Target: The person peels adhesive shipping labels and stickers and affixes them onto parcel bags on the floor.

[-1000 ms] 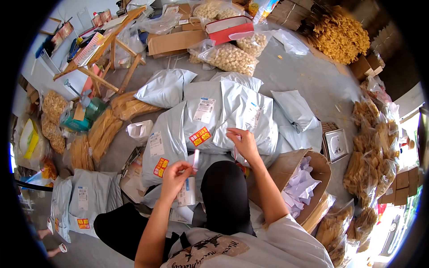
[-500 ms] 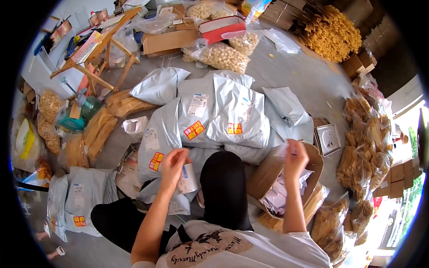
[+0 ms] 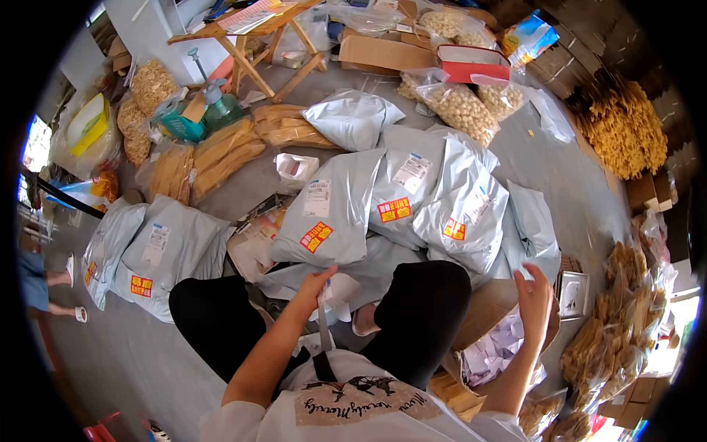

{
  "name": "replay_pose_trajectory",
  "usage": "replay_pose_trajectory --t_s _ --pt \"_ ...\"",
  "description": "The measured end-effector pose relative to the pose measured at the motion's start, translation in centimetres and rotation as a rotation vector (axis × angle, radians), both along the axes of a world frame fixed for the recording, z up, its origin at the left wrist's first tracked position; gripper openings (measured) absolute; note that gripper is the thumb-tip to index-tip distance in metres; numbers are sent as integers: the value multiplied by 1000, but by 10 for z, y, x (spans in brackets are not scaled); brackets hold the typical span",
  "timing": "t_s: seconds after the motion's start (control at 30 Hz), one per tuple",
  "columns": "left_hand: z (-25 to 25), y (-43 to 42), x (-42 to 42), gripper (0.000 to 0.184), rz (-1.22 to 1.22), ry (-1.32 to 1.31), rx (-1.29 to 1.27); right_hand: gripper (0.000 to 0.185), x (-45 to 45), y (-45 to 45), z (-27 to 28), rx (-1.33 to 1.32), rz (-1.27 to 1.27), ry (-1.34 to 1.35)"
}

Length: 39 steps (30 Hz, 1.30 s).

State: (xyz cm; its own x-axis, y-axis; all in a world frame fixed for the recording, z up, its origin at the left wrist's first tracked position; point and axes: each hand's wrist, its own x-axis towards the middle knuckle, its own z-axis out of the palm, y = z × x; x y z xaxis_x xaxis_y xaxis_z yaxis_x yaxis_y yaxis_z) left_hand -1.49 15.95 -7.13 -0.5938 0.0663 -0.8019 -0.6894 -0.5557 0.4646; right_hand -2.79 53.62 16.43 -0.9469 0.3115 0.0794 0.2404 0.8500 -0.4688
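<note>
My left hand (image 3: pixel 315 289) is closed on a roll of white shipping labels (image 3: pixel 342 287), with a pale strip hanging down from it. Over the cardboard box (image 3: pixel 482 309) on the right, my right hand (image 3: pixel 536 293) has its fingers apart and holds nothing. Crumpled white and lilac paper scraps (image 3: pixel 492 352) fill that box. In front of my knees lie plump grey mailing bags; the middle bag (image 3: pixel 409 173) bears a white label and a red-and-yellow sticker, as do the left bag (image 3: pixel 331 210) and the right bag (image 3: pixel 464 202).
More grey mailing bags (image 3: pixel 158 254) lie at left, near another person's feet (image 3: pixel 74 295). Behind them are a green spray bottle (image 3: pixel 221 107) and a wooden folding table (image 3: pixel 258 26). Clear bags of round pale food (image 3: pixel 464 110) sit at the back; bagged dried goods (image 3: pixel 618 324) line the right.
My right hand has let go of a piece of paper and opened above the box. My view has turned left, and my left hand still holds the label roll.
</note>
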Motion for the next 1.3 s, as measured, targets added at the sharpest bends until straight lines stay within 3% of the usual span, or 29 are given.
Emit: replay_pose_trajectory --t_s 0.03,0.1,0.17,0.2,0.27,0.33,0.37,0.4,0.47,0.53,0.57,0.67,0.77,0.8,0.87,0.9,0.97,1.07,1.17,1.3 --pt "1 -3 -3 36 6 3 1 30 -22 -24 5 -93 151 83" --pt "5 -8 -11 51 106 137 364 30 -67 -61 1 -287 426 4" --pt "-26 -10 -18 55 41 191 320 29 -119 -89 -30 -421 631 -192" --pt "-32 -3 -21 52 124 164 385 30 -147 -96 -58 -490 777 -332" --pt "-58 4 -26 49 216 139 453 38 -180 -119 -105 -493 641 -701" --pt "-98 7 -32 54 237 189 719 36 -195 -133 -157 -485 536 -1018" --pt "-102 6 -38 54 251 190 719 47 -194 -129 -191 -477 613 -1176" --pt "-105 2 -44 46 446 -105 1144 60 -184 -141 -195 -360 498 -1282" --pt "-107 -6 -48 39 661 -410 1554 63 -173 -140 -212 -464 525 -1298" --pt "-100 -16 -49 42 179 189 1000 69 -171 -142 -220 -745 589 -1336" --pt "-44 -3 -49 37 321 54 693 73 -173 -144 -220 -918 632 -1368" --pt "36 -2 -48 34 346 -3 162 75 -184 -168 -180 -1327 521 -1246" --pt "100 7 -31 40 251 149 -58 61 -205 -198 -167 -1474 281 -1148" --pt "104 9 -25 38 260 217 -83 53 -203 -210 -171 -1555 220 -1027" --pt "130 10 -13 33 306 319 -155 48 -193 -228 -162 -1506 205 -1066" --pt "116 10 -9 31 332 289 -179 44 -189 -235 -155 -1456 157 -1076" --pt "127 -6 1 33 197 382 -279 35 -188 -241 -147 -1378 213 -1142" --pt "130 -19 10 31 269 512 -445 34 -185 -266 -124 -1381 290 -1167" --pt "179 -40 25 26 462 617 -471 35 -177 -302 -86 -1394 332 -1087" --pt "186 -75 53 31 637 621 -462 34 -149 -382 -48 -1525 490 -888"
